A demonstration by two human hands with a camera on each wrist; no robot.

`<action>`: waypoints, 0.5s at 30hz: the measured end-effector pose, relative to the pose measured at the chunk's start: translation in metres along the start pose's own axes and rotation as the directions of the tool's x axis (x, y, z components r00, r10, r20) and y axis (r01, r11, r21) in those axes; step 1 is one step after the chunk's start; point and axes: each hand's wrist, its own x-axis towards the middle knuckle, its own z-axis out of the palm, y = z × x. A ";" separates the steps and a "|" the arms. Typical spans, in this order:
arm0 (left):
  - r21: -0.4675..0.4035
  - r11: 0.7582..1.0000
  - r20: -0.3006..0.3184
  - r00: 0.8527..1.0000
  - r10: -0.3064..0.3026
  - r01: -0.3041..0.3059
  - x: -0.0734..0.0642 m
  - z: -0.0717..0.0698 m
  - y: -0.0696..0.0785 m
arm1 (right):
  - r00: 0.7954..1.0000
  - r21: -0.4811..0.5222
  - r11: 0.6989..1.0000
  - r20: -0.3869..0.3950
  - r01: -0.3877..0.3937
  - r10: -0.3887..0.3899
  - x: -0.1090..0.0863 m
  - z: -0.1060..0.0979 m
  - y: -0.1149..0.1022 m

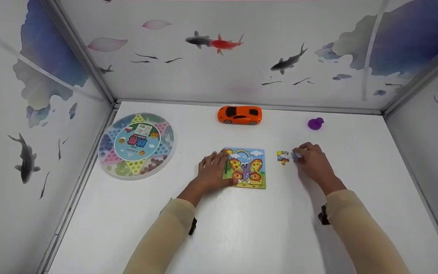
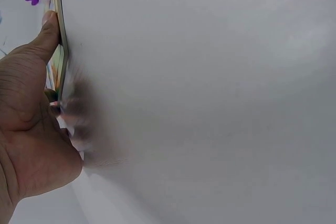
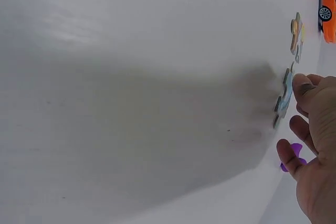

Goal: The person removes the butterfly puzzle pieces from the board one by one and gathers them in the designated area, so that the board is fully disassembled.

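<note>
A square butterfly puzzle point(image 1: 245, 167) lies flat on the white table. My left hand point(image 1: 214, 173) rests along its left side, fingers spread, with the thumb on the puzzle's lower left corner. In the left wrist view the thumb point(image 2: 48, 34) lies against the board's edge. To the right of the puzzle, my right hand point(image 1: 315, 163) pinches a small bluish puzzle piece point(image 3: 285, 95) between thumb and forefinger, close to the tabletop. Its other fingers are bent and touch nothing. Beside that piece lies another loose puzzle piece point(image 1: 283, 156), yellow and blue with an orange knob.
An orange toy car point(image 1: 240, 115) stands near the back wall. Farther right is a small purple toy point(image 1: 315, 123). A round, flat board-game box point(image 1: 137, 146) with a coloured star pattern lies at the left. Printed walls with fish point(image 1: 226, 43) enclose the table.
</note>
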 end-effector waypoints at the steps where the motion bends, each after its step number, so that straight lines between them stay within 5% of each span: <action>1: -0.001 1.000 -0.003 1.000 -0.001 0.001 0.000 0.000 0.000 | 1.000 -0.003 1.000 -0.002 0.006 -0.006 0.001 0.000 -0.003; 15: -0.022 1.000 -0.007 1.000 0.003 -0.003 0.001 0.003 -0.003 | 0.998 0.026 1.000 0.054 0.010 -0.011 0.014 0.020 -0.055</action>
